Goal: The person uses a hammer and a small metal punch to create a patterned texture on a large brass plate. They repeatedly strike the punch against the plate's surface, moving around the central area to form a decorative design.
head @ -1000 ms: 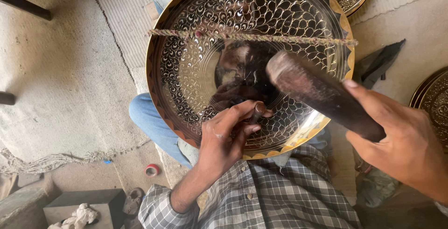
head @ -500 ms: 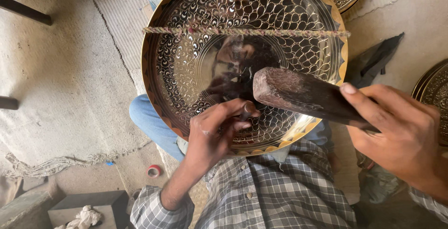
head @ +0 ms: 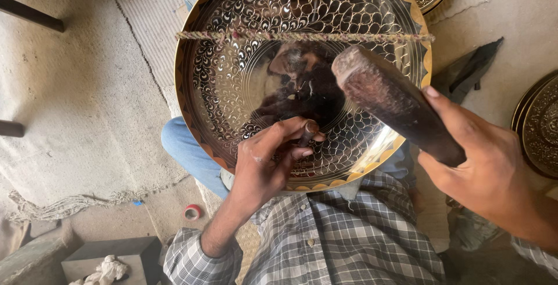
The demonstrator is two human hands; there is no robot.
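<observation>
Gripping one mallet, one punch

Glossy engraved brass tray, rough dark wooden mallet.

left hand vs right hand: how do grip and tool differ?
The left hand pinches a small dark punch at its fingertips, tip on the engraved brass tray. The right hand wraps a thick dark mallet, raised above the tray and tilted. Punch is thin; mallet is bulky. Both are bare, over the same tray.
</observation>
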